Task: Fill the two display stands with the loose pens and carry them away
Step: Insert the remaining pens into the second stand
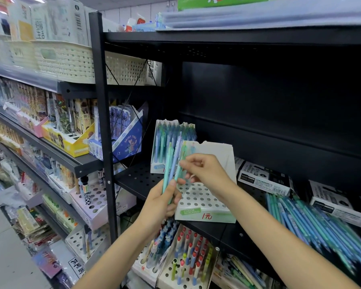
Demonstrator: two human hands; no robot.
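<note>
Left grip [165, 200]: clenched around a small bundle of pens [171, 163], held upright above the empty stand's left edge.
Right grip [204, 170]: just right of the bundle, fingertips pinching 1 pen near its top.
Full stand [171, 142]: behind both grips, on the black shelf [138, 176], already packed with pens.
Empty stand [204, 203]: directly below the right grip, holes bare, backing card upright behind it.
Loose pens [313, 222]: well right of both grips, heaped on the same shelf.
Risk, bundle: pulling 1 pen free could drag its neighbours loose, likely dropping them onto the lower racks.
Risk, stand: it sits at the shelf's front lip; a hard push into a hole could tip it off.
Obstacles: black boxes [263, 178] behind the heap crowd the reach rightward.
</note>
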